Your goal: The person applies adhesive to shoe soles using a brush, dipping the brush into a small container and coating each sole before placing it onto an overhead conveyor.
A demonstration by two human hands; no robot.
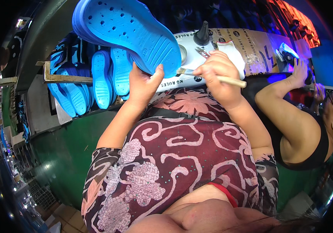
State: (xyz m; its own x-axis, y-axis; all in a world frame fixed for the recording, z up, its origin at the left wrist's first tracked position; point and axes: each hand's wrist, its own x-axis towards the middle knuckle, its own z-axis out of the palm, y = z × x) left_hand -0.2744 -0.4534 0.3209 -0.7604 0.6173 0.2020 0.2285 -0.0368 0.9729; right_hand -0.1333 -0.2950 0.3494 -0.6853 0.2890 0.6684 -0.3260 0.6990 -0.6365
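Note:
My left hand (146, 80) grips a large blue shoe sole (131, 33) by its near end, thumb on top and fingers under it. The sole has small holes toward its far end and ridges near my thumb. In my right hand (221, 75) is a brush (234, 81) with a pale wooden handle. Its bristles touch the sole's near edge, or lie very close to it. Just beyond my right hand lie small snips (202, 53), partly hidden by the fingers. A round container (183, 53) shows only in part behind the sole.
A black cone-topped bottle (202, 35) and a white cloth (233, 56) are on the cardboard-covered bench (251, 46). Several blue soles (102, 77) stand at the left, beside a wooden bar (68, 79). A co-worker's arm (290, 95) reaches toward a shoe (287, 52) at right.

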